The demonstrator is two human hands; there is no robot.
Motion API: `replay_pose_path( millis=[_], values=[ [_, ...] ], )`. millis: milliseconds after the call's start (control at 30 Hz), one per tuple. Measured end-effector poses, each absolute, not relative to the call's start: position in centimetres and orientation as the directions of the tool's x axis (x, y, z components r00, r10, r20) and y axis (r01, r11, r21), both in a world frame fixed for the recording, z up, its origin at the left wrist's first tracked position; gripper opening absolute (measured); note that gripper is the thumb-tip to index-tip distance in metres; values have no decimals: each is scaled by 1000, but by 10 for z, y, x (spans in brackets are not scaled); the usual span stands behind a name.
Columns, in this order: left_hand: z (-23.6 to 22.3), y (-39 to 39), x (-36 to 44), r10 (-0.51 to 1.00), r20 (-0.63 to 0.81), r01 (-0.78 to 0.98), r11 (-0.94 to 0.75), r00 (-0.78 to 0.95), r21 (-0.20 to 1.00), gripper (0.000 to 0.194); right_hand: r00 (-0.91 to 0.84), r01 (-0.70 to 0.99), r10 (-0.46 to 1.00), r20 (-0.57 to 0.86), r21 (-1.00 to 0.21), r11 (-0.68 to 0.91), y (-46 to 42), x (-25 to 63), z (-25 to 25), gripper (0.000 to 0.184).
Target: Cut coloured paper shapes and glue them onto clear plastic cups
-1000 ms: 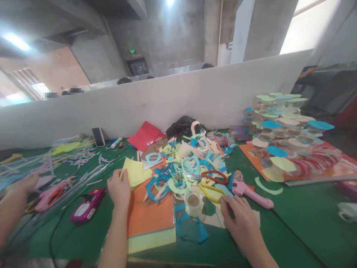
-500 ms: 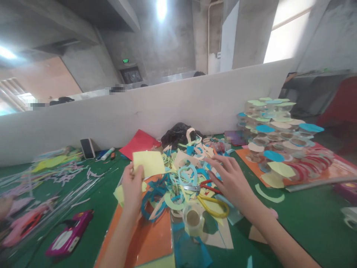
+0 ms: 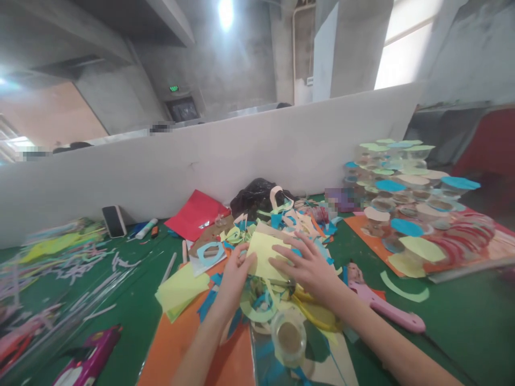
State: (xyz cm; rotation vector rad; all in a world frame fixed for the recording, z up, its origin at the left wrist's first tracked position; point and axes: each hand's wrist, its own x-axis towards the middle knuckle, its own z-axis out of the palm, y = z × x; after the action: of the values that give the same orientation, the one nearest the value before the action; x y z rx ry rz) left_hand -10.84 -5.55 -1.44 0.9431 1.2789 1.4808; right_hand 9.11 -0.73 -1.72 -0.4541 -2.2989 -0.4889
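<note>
My left hand [image 3: 234, 276] pinches a square sheet of pale yellow paper [image 3: 262, 247] by its left edge, above a heap of cut scraps. Over the sheet's right side lie the spread fingers of my right hand [image 3: 311, 268]; its thumb is hidden. Partly covered beneath my right hand is a pair of scissors with a yellow handle [image 3: 317, 313]. A clear plastic cup [image 3: 288, 333] stands closer to me. Left of my left hand, more yellow paper sheets [image 3: 181, 289] lie on an orange board [image 3: 177, 343].
Stacked clear cups with coloured paper tops [image 3: 406, 198] rise at the right. A pink corded tool, seemingly a glue gun [image 3: 392, 313], lies beside my right forearm. A purple device [image 3: 90, 356], a phone [image 3: 114, 221] and paper strips [image 3: 76, 262] are at left. Behind runs a white partition [image 3: 201, 171].
My left hand has carried the yellow sheet rightward over the heap. My right hand has come down onto the sheet, and the scissors are now mostly covered.
</note>
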Motion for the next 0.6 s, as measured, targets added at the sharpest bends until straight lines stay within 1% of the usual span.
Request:
replay_pose_path(
  millis=[100, 167, 233, 300, 367, 433, 533, 600],
  values=[
    [-8, -58, -107, 966, -85, -239, 25, -245, 971, 54, -640, 436, 115, 760, 235, 869, -16, 90, -16, 42],
    [-8, -59, -108, 967, -116, -230, 63, -225, 971, 57, -647, 421, 88, 758, 259, 869, -17, 89, -17, 43],
    [-11, -60, -112, 967, -92, -131, 62, -238, 989, 56, -671, 404, 78, 737, 275, 873, -16, 88, -19, 43],
    [-15, -61, -116, 963, -4, 30, 12, -269, 999, 49, -691, 384, 85, 718, 264, 885, -12, 87, -23, 43],
    [-18, -62, -119, 955, 94, 176, -45, -283, 983, 41, -701, 371, 114, 704, 223, 902, -9, 85, -27, 39],
    [-18, -63, -120, 946, 152, 261, -76, -286, 962, 37, -691, 369, 179, 701, 129, 921, -6, 83, -30, 30],
    [-14, -65, -116, 946, 179, 341, -80, -271, 937, 35, -621, 372, 338, 707, -114, 921, -6, 80, -31, 13],
    [-10, -67, -112, 957, 172, 389, -70, -234, 919, 35, -569, 363, 437, 697, -265, 893, -7, 79, -31, 13]
  ],
)
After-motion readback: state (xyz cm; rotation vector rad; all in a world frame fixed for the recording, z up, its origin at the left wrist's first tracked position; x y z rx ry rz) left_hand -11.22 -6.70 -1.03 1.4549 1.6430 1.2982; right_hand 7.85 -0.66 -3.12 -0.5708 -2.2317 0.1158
